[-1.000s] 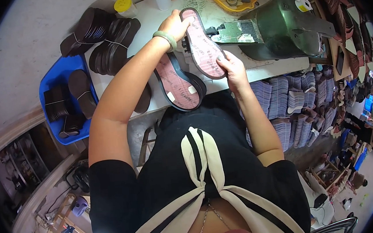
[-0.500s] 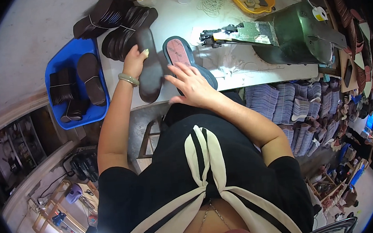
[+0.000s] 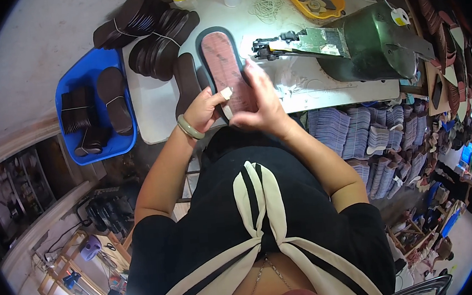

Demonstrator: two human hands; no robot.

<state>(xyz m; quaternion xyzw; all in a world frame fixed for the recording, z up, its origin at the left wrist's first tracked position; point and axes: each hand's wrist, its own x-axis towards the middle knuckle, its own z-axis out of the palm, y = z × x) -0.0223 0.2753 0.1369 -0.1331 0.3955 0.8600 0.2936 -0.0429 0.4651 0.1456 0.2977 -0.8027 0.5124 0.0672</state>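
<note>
Shoe sole (image 3: 223,64), dark rim with reddish insole, lying lengthwise on the white surface (image 3: 154,107) before the sewing machine (image 3: 361,41); my left hand (image 3: 206,109) grips its near end, my right hand (image 3: 263,103) lies flat over it. Further dark sole (image 3: 186,84) just left, apparently touching it. Blue tray (image 3: 82,85) of soles far left.

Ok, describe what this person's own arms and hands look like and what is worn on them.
Both forearms are bare; short black sleeves end above the elbows. The left hand has a pale green bangle at the wrist and a light strip of tape or bandage round one finger. The right hand shows no ring, watch or glove.
</note>
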